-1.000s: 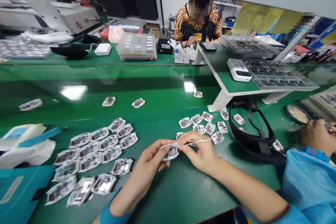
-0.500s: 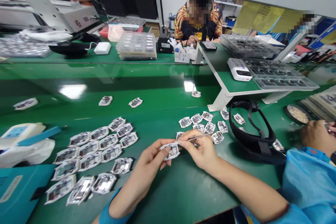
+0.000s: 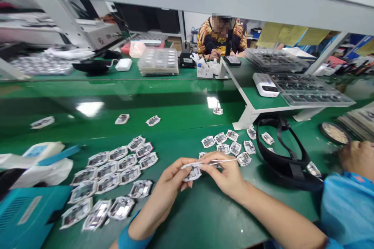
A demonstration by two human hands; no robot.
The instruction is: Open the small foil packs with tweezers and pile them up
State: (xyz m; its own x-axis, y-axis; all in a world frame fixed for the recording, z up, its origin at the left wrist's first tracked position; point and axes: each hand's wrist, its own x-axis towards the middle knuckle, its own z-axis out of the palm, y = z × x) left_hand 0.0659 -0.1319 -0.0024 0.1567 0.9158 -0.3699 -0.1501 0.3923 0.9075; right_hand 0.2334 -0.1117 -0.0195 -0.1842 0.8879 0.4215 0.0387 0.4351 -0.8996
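Before me, my left hand (image 3: pixel 171 177) is closed on a small white-framed electronic module (image 3: pixel 194 172), thumb on its face and fingers behind. My right hand (image 3: pixel 226 174) pinches thin metal tweezers (image 3: pixel 224 161); their back end sticks out to the right. Its fingertips are at the module's right edge, and the tweezers' tips are too small to make out. Similar modules (image 3: pixel 106 182) lie in rows on the green bench to the left. Beyond my right hand lies another group of modules (image 3: pixel 235 148), partly hidden by the hand.
A black head strap (image 3: pixel 292 163) lies on the right, near a co-worker's hand (image 3: pixel 357 159). The white legs of a raised shelf (image 3: pixel 247 116) stand behind the right group. A teal case (image 3: pixel 32 218) is at front left. Opposite sits another person (image 3: pixel 222 39).
The view has tilted up slightly, so the bench sits lower and further right. Both hands keep their holds; the tweezers have turned and now show two arms.
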